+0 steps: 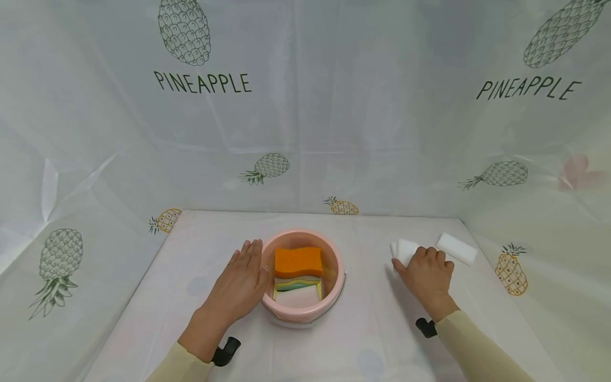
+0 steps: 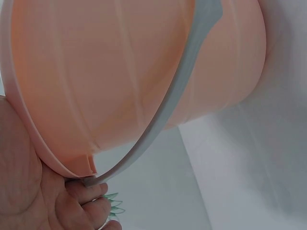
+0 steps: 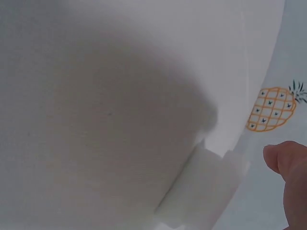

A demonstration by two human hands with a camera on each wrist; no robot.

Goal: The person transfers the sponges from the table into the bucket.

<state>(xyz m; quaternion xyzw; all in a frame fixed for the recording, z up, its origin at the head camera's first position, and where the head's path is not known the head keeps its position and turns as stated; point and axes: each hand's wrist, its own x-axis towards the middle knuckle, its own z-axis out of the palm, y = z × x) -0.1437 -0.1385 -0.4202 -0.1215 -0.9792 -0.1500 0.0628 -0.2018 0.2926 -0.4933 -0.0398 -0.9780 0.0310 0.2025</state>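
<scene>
A pink bucket (image 1: pixel 297 316) with a grey handle (image 2: pixel 180 79) stands in the middle of the table. Inside lie an orange sponge (image 1: pixel 298 262), a few thin yellow and green pieces (image 1: pixel 298 284) and a pale pink flat piece (image 1: pixel 298 297). My left hand (image 1: pixel 242 282) rests against the bucket's left rim, fingers straight in the head view. To the right, my right hand (image 1: pixel 427 277) hovers at some white blocks (image 1: pixel 406 249), its fingers partly covering them. The right wrist view has the thumb (image 3: pixel 283 160) apart from the white block (image 3: pixel 199 189).
Another white block (image 1: pixel 456 249) lies beyond the right hand, near the table's right edge. A pale table cover (image 1: pixel 363 329) spreads under everything. Curtains printed with pineapples (image 1: pixel 353 116) hang behind and on both sides.
</scene>
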